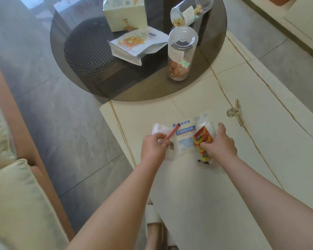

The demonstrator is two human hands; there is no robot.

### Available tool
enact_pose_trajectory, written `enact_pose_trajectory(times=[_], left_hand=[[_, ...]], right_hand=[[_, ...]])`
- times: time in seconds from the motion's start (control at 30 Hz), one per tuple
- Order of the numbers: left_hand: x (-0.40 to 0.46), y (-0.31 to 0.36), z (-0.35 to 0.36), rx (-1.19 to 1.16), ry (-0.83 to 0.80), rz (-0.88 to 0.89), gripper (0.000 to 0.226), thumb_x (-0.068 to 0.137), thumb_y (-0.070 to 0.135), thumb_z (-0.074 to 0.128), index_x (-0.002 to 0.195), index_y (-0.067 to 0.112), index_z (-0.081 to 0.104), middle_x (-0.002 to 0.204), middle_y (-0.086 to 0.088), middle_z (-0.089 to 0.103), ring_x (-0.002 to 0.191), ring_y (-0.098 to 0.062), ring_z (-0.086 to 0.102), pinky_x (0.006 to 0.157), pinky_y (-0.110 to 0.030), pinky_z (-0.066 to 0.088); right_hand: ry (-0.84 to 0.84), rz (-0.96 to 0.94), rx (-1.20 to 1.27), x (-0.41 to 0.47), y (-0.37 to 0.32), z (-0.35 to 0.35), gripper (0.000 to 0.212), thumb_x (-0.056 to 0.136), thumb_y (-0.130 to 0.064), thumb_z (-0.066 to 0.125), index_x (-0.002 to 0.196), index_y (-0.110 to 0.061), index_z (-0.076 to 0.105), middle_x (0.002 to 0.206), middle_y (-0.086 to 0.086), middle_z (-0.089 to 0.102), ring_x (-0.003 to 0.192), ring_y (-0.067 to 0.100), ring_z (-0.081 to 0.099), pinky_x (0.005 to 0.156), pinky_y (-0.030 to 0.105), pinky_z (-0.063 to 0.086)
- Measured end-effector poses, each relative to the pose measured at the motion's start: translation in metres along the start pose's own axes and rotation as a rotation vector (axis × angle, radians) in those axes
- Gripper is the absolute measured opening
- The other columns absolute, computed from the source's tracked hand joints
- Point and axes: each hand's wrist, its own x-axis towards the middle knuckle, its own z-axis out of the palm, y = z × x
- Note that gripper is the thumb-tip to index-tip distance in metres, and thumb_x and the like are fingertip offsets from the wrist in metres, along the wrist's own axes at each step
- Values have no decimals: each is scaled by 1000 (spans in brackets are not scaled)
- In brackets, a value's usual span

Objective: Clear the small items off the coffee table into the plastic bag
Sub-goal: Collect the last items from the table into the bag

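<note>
Nearest the camera, both forearms reach out over the near end of the cream coffee table (pixel 197 186). The left hand (pixel 153 146) has its fingers curled, pinching a pink pencil (pixel 171 132) together with the left edge of the plastic bag (pixel 185 139), the clear one with blue print, lying flat by the table's left edge. The right hand (pixel 220 144) grips a red and yellow packet (pixel 202 139) at the bag's right side, thumb stretched out behind. Whether that packet is already partly inside the bag, I cannot tell. A small dark object (pixel 203 162) lies just below the packet, too tiny to name.

So by my reading we're early to midway: two items in hand, neither clearly bagged yet.

Further on, toward the right edge, a gold hair claw (pixel 236 112) sits alone, well apart from the bag, and it looks like the next pickup.

Beyond that, the round glass table (pixel 79 87) overlaps the far end, carrying an upright nut jar (pixel 181 55), a tipped jar (pixel 190 12), a snack pouch (pixel 137 44) and a box (pixel 125 13). Whether those count as small items is a judgement call.
</note>
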Motion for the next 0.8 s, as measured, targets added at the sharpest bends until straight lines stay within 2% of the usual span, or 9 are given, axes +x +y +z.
enact_pose_trajectory(times=[0.13, 0.23, 0.3, 0.33, 0.4, 0.43, 0.57, 0.67, 0.8], left_hand=[[-27, -8, -22, -80, 68, -9, 21, 93, 20, 56, 109, 17, 69, 105, -4, 65, 84, -14, 55, 57, -20, 39], [-50, -10, -42, -157, 111, -15, 26, 96, 19, 53, 115, 16, 69, 103, -1, 69, 85, -11, 57, 60, -19, 42], [-68, -10, -59, -167, 135, -21, 28, 97, 18, 51, 120, 17, 66, 112, -2, 68, 92, -10, 57, 66, -18, 43], [-76, -11, -67, -191, 150, -28, 30, 97, 20, 52, 125, 18, 62, 122, -2, 64, 101, -12, 58, 74, -19, 44], [-91, -16, -84, -282, 179, -52, 45, 94, 32, 58, 137, 22, 51, 138, 0, 53, 123, -17, 52, 93, -25, 42], [-98, -19, -93, -313, 198, -63, 55, 91, 39, 61, 141, 24, 45, 141, 2, 47, 129, -19, 47, 97, -27, 40], [-124, -40, -131, -380, 270, -111, 78, 86, 45, 66, 149, 27, 23, 155, 4, 30, 141, -19, 32, 108, -34, 33], [-145, -60, -164, -488, 328, -202, 93, 78, 55, 69, 150, 28, 17, 155, 4, 29, 139, -22, 35, 106, -37, 35], [-169, -96, -207, -543, 421, -277, 91, 80, 51, 69, 151, 25, 18, 152, -2, 35, 132, -25, 43, 95, -32, 38]], right_hand=[[-44, 2, 170, -26, -9, -11, 77, 69, -29, 71, 135, -13, 35, 120, 11, 59, 118, 37, 50, 96, 45, 46], [-84, -96, 216, -54, -22, -21, 84, 66, -25, 73, 140, -14, 35, 122, 7, 59, 114, 31, 56, 96, 43, 48], [-127, -161, 227, -75, -35, -27, 86, 69, -20, 74, 144, -16, 31, 127, -2, 54, 112, 26, 57, 93, 39, 49], [-148, -187, 232, -85, -41, -28, 84, 70, -19, 74, 142, -17, 32, 128, -5, 52, 109, 25, 58, 91, 37, 50], [-179, -220, 231, -102, -55, -28, 73, 71, -19, 74, 135, -18, 39, 122, 2, 57, 102, 24, 60, 85, 35, 52], [-193, -233, 232, -111, -63, -26, 71, 71, -19, 74, 134, -18, 39, 119, 5, 58, 101, 23, 60, 85, 36, 52], [-258, -288, 241, -148, -98, -13, 67, 73, -19, 76, 130, -17, 40, 114, 5, 57, 103, 23, 59, 88, 40, 53], [-302, -344, 182, -178, -126, 5, 68, 73, -22, 76, 130, -20, 39, 116, 5, 55, 103, 23, 58, 85, 36, 53], [-344, -440, 121, -216, -162, 38, 68, 69, -24, 77, 127, -20, 42, 115, 6, 57, 101, 22, 60, 90, 43, 54]])
